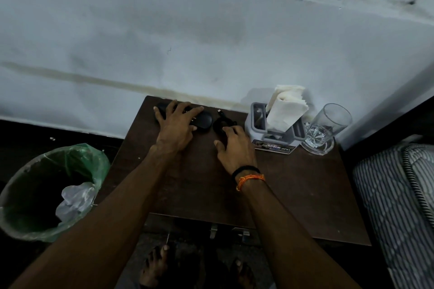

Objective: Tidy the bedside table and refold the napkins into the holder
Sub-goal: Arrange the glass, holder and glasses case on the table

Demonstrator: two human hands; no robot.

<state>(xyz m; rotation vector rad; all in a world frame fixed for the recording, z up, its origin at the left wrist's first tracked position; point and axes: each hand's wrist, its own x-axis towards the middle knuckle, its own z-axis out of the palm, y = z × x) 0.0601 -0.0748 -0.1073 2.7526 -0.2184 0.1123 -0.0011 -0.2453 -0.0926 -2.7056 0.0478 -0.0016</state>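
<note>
- Napkins (285,110) are where the eye goes: a white sheaf standing tall in the grey holder (272,135) at the back right of the bedside table (293,195), leaning a little and fanned at the top, not squared off.
- Nearest us, bare table wood and two forearms reaching across it; the right wrist wears a black band and an orange thread (250,178).
- Off the left edge, lower down, a bin with a green liner (47,192) and some pale crumpled plastic inside.
- Right hand (236,148) lies mid-table, fingers loosely bent, fingertips on a dark coiled cable (222,122); whether it pinches the cable or merely touches it, I cannot tell.
- Left hand (177,128) is further back, fingers spread flat over a dark rounded case (199,119) near the wall, pressing rather than curling round it.
- Just right of the holder, a clear glass (325,128) standing upright, close enough to be knocked.
- Judgement on the napkins: thin paper, very light, soft and limp, easily torn or creased, and they will slump if lifted by one corner.
- Best hold, I'd say: pinch the whole stack across its upper middle, thumb one side and fingers the other, and draw it straight up.
- The holder looks light too, so steady its base with the other hand, keeping clear of that glass.
</note>
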